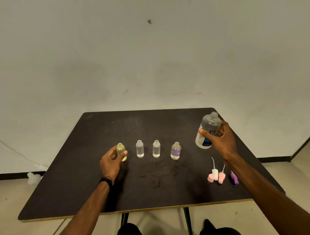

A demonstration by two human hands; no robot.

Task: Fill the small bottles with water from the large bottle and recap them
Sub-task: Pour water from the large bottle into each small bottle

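Observation:
Several small uncapped bottles stand in a row on the dark table (88,185). My left hand (111,161) grips the yellow-tinted bottle (121,150) at the left end. Two clear bottles (140,149) (156,149) and a purple-tinted bottle (175,151) stand to its right. My right hand (222,139) holds the large clear bottle (208,129), uncapped and upright, above the table's right side. Spray caps lie near the right: two pink caps (210,177) (221,177), a white one (215,172) and a purple one (234,177).
Wet smears mark the table's middle. A white crumpled object (32,178) lies on the floor at the left. The wall stands close behind the table. My knees (220,234) show below the front edge.

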